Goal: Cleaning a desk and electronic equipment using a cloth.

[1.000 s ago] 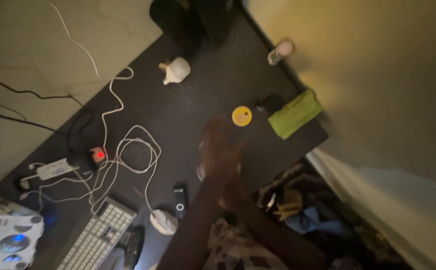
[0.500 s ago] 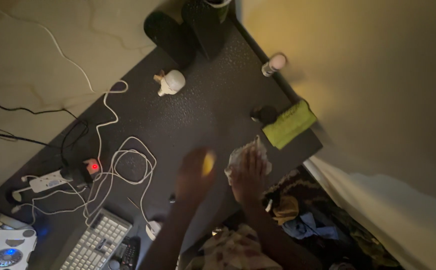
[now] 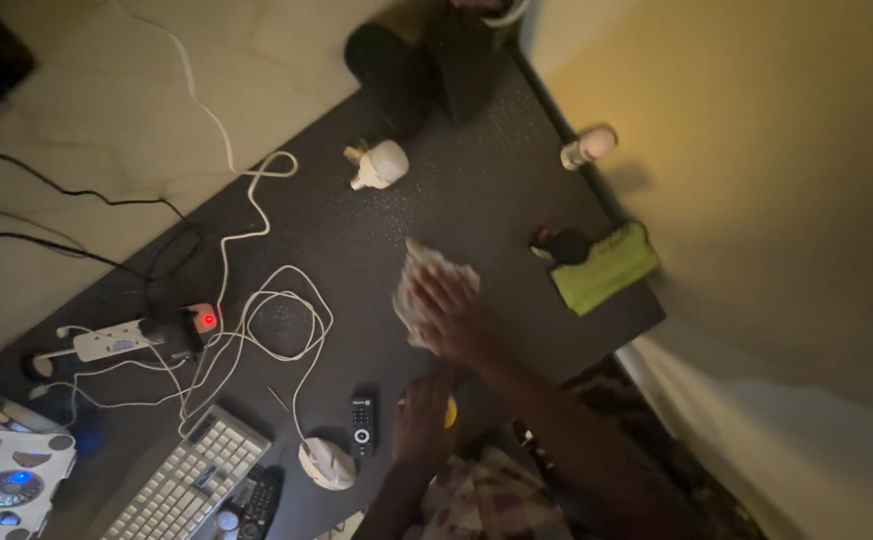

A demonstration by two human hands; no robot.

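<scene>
A person's right hand point(image 3: 457, 320) presses flat, fingers spread, on a crumpled white cloth point(image 3: 425, 290) in the middle of a dark, speckled desktop point(image 3: 477, 190). The cloth lies under the palm and fingers, its wrinkled edges showing beyond the fingertips on the far and left sides; the hand pins it rather than pinches it. The left hand point(image 3: 425, 420) rests near the desk's front edge, curled over a small round yellow object point(image 3: 450, 412), only a sliver of which shows at the hand's right side. Whether the fingers truly clasp it cannot be told in the dim light.

Just left of that hand lie a slim black remote control point(image 3: 362, 424) and a rounded white computer mouse point(image 3: 328, 464), its thin cable running up into loops of white cord point(image 3: 267, 320). Further left sit a white keyboard point(image 3: 192, 480), a white power strip point(image 3: 132, 338) with a glowing red switch, and a white laptop cooling stand point(image 3: 12, 480) with a blue-lit fan.

Beyond the cloth, a white light bulb point(image 3: 379, 163) lies on its side. At the desk's right edge are a folded green cloth point(image 3: 605, 268), a small dark object point(image 3: 565, 245) touching it, and a small pale bottle point(image 3: 589, 146) further back, beside a yellowish wall point(image 3: 757, 150).
</scene>
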